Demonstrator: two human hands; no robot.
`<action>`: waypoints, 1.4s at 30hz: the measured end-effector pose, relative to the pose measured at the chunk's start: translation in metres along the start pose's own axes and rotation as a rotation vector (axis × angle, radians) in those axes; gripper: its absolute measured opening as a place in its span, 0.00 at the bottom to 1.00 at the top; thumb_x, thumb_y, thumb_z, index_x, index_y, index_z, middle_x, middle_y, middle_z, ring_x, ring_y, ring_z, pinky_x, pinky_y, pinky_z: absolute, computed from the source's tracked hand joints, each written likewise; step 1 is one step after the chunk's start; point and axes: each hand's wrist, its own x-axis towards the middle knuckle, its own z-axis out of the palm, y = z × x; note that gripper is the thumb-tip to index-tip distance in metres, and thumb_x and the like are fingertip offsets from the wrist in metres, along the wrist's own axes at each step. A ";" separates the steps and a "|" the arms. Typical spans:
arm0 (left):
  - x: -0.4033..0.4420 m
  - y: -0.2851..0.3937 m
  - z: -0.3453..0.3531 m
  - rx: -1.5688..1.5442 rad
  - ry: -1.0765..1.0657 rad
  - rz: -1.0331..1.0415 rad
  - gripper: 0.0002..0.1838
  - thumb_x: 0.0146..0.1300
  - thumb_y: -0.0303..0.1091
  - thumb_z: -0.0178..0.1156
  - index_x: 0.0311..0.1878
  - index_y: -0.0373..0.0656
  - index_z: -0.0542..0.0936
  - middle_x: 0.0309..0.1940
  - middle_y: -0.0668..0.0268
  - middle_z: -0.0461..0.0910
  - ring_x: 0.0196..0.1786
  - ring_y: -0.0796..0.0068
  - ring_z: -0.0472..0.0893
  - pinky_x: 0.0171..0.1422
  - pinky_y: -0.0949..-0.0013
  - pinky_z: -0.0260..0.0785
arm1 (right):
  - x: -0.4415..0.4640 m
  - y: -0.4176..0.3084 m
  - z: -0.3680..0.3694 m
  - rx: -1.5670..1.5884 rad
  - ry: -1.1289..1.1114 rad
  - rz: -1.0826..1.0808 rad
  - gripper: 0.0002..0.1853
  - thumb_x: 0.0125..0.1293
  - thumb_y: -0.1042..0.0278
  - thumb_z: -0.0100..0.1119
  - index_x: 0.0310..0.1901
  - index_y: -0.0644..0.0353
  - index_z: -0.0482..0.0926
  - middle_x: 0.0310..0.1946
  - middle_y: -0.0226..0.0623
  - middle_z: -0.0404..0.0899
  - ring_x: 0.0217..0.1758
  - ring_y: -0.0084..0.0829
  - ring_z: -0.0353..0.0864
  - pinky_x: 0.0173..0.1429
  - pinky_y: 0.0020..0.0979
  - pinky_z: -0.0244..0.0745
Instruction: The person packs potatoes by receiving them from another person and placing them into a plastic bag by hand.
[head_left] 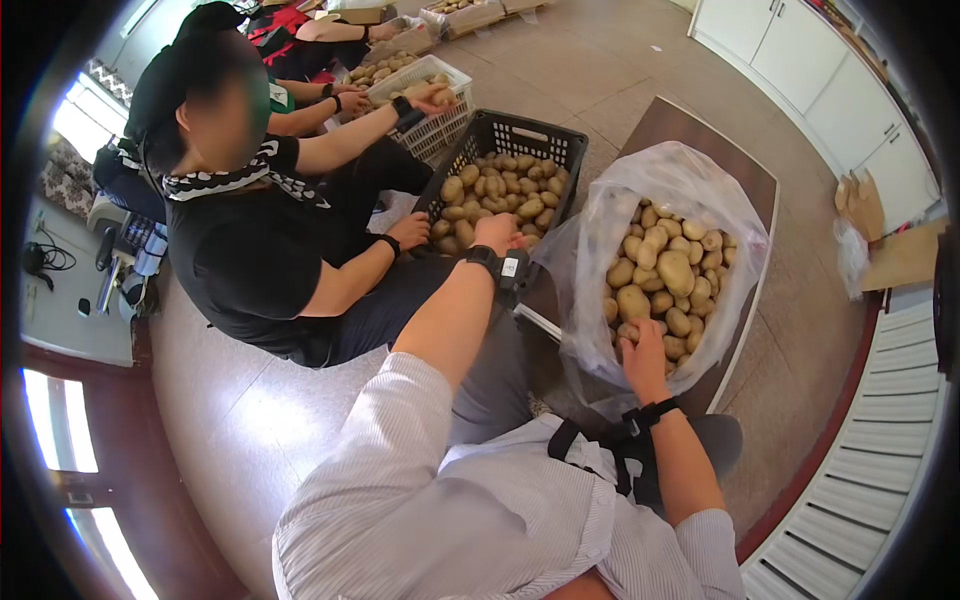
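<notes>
My left hand [497, 234] reaches over the near edge of the black plastic crate [545, 133], which holds many potatoes [495, 185]. Its fingers are curled downward, and whatever they hold, if anything, is hidden. Inside the clear plastic bag [730, 180], my right hand [646, 354] has its fingers closed around a potato [628, 332] at the near left of the pile. The bag stands with its mouth spread wide, full of potatoes [676, 272] of mixed sizes. Black bands circle both my wrists.
The bag rests on a dark brown board or low table [668, 125]. At my left sits a person in black [245, 240], one hand at the crate's edge, the other above a white crate [455, 95]. More people sit beyond. White cabinets [800, 50] line the far right.
</notes>
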 end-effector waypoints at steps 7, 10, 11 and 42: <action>-0.057 0.003 0.055 0.099 -0.171 0.062 0.17 0.66 0.35 0.56 0.54 0.37 0.73 0.46 0.58 0.73 0.39 0.62 0.80 0.36 0.63 0.78 | 0.016 0.031 0.004 0.272 0.049 0.353 0.24 0.61 0.75 0.61 0.59 0.67 0.70 0.49 0.44 0.76 0.43 0.35 0.82 0.46 0.33 0.78; -0.069 -0.006 0.072 0.227 -0.339 0.056 0.20 0.66 0.37 0.58 0.55 0.34 0.71 0.46 0.57 0.73 0.40 0.63 0.80 0.41 0.62 0.78 | 0.025 0.024 0.000 0.768 0.100 0.494 0.23 0.66 0.74 0.58 0.61 0.67 0.69 0.48 0.41 0.77 0.37 0.28 0.82 0.40 0.28 0.80; -0.077 -0.008 0.077 0.228 -0.345 0.055 0.20 0.66 0.37 0.58 0.55 0.34 0.71 0.46 0.57 0.73 0.40 0.63 0.80 0.41 0.62 0.78 | 0.029 0.016 -0.003 0.766 0.105 0.496 0.23 0.66 0.74 0.58 0.61 0.67 0.69 0.48 0.41 0.77 0.37 0.28 0.82 0.40 0.28 0.80; -0.068 -0.002 0.070 0.118 -0.481 -0.048 0.13 0.72 0.39 0.54 0.47 0.38 0.75 0.35 0.63 0.79 0.30 0.73 0.78 0.33 0.69 0.77 | 0.041 -0.014 0.017 -0.103 -0.120 -0.097 0.21 0.61 0.72 0.55 0.58 0.57 0.73 0.55 0.47 0.74 0.52 0.51 0.77 0.57 0.45 0.73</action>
